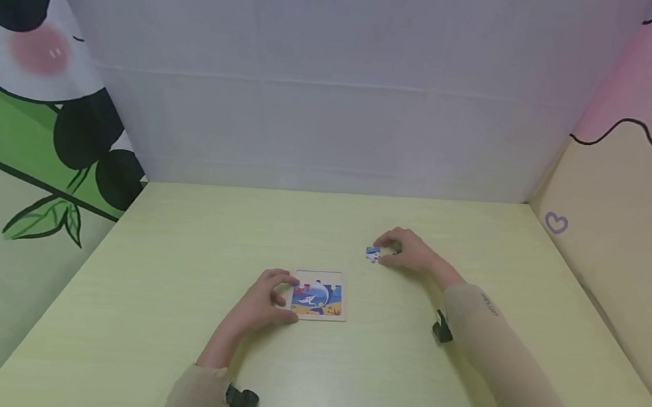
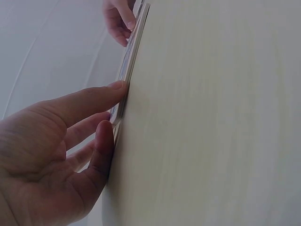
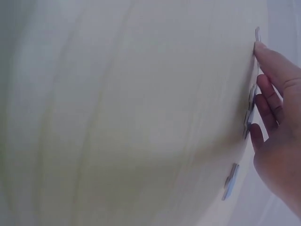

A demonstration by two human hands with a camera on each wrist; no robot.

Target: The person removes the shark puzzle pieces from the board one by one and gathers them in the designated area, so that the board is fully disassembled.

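Note:
A small square jigsaw puzzle [image 1: 317, 295] in a pale frame lies on the table, its picture showing a dolphin over blue water and yellow sand. My left hand [image 1: 261, 301] grips the frame's left side, thumb at the near corner and index finger at the far one. In the left wrist view the puzzle's edge [image 2: 134, 49] appears side-on by the left thumb. My right hand [image 1: 412, 251], beyond the puzzle to the right, pinches a blue and white puzzle piece [image 1: 373, 254] between thumb and fingers. Several loose pieces [image 3: 249, 110] lie under its fingers, partly hidden.
Another loose piece [image 3: 230, 181] lies on the table beside the right hand. The pale wooden table [image 1: 225, 232] meets a white cloth wall [image 1: 341, 131] at the back. Printed panels with cartoon figures stand at the left [image 1: 33, 147] and right.

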